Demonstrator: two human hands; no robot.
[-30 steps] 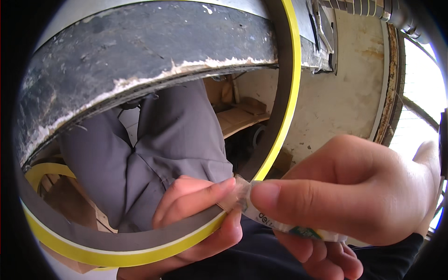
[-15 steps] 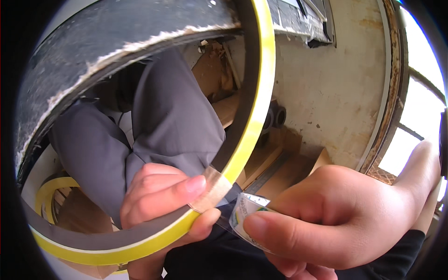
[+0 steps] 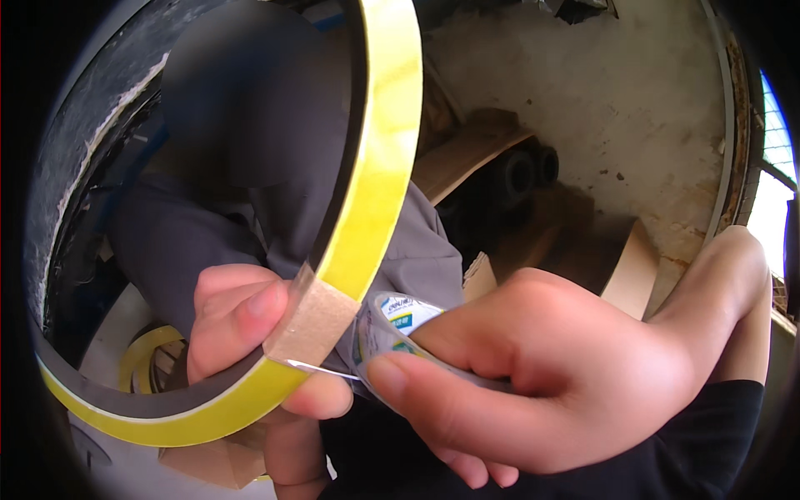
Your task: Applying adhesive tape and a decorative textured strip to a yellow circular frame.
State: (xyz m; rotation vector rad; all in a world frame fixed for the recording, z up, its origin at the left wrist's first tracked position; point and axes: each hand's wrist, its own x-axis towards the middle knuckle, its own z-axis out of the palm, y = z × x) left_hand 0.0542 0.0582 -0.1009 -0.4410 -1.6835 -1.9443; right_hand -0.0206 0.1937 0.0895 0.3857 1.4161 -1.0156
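Clock taken from the centre of your view.

Containers and contents:
– 8 o'clock: a smaller yellow hoop, low down.
– 6 to 7 o'clock: tape roll, clear, its hollow core showing a printed inner face and taking in some of your right fingers.
– 2 o'clock: black rolls, round-ended, in a dark recess.
– 3 o'clock: cardboard, one panel upright.

Hands and work:
– 8 o'clock: your left hand, gripping the yellow-faced ring at its brown patch. The ring sweeps from 8 o'clock up to 12.
– 4 o'clock: your right hand, gripping the tape roll; a clear strip joins roll and patch.

Surface and room:
– 10 o'clock: dark bench.
– 2 o'clock: stained wall.
– 3 o'clock: bright window.

Edges and room:
– 10 o'clock: chipped, pale bench edge.
– 7 o'clock: narrow gap between your left hand and the roll.
– 2 o'clock: open space between ring and wall.
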